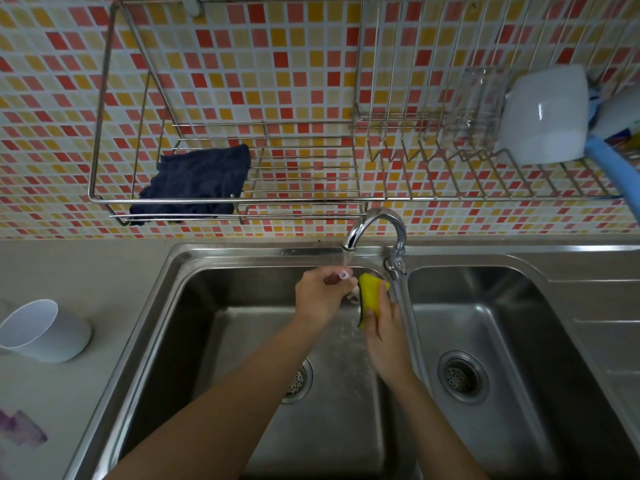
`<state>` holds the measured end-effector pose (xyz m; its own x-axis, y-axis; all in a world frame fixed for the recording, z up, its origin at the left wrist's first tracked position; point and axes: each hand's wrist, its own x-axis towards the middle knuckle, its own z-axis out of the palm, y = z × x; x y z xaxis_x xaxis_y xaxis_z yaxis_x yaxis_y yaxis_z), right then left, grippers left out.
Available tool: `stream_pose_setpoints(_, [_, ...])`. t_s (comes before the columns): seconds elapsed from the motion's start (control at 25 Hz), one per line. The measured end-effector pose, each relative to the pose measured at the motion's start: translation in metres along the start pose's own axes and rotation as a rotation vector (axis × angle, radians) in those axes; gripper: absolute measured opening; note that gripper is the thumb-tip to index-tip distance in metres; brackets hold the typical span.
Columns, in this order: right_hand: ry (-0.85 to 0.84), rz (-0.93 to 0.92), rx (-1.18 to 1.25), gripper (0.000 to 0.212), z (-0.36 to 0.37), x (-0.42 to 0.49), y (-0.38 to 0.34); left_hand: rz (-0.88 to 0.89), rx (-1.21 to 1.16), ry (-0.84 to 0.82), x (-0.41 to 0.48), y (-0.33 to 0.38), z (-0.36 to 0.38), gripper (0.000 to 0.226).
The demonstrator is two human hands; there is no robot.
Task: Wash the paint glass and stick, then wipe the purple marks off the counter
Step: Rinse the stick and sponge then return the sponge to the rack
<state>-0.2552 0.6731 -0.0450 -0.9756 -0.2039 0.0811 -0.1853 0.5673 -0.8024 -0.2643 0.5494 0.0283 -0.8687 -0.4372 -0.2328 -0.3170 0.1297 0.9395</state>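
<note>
Over the left sink basin [207, 341], my left hand [320, 296] grips a thin stick [341, 275] whose tip sits under water running from the tap [377, 230]. My right hand [382, 327] holds a yellow sponge [369, 297] right beside the stick. A white cup [45, 330] lies tilted on the counter [69, 271] at the left. Purple marks [20, 427] stain the counter near the lower left edge. A clear glass [479, 102] stands in the wall rack at the upper right.
A dark blue cloth [197, 181] lies in the left wire rack [225, 199] above the sink. A white bowl [543, 116] rests in the dish rack at the right. The right basin [502, 323] has a drain, and a drainboard lies beyond it.
</note>
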Motion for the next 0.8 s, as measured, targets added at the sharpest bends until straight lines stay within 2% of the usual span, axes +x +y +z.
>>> stream_pose_setpoints(0.4, [0.066,-0.024,0.032,0.064,0.007,-0.003,0.004,0.024,0.1,-0.002,0.008,0.006,0.005,0.023])
stream_pose_setpoints(0.52, [0.106,0.007,0.014,0.063,0.009,-0.001,0.003,0.009,0.078,0.002,0.009,0.007,0.004,0.016])
stream_pose_setpoints(0.64, [0.178,-0.007,0.01,0.061,0.008,-0.002,0.0,-0.089,-0.035,0.041,0.012,0.004,0.0,0.002])
stream_pose_setpoints(0.72, [0.201,-0.065,-0.036,0.061,0.007,0.001,-0.003,-0.218,-0.194,0.01,0.012,0.005,-0.003,0.002])
stream_pose_setpoints(0.8, [0.236,-0.051,-0.072,0.061,0.006,0.004,-0.005,-0.359,-0.297,-0.051,0.011,0.008,-0.006,0.014])
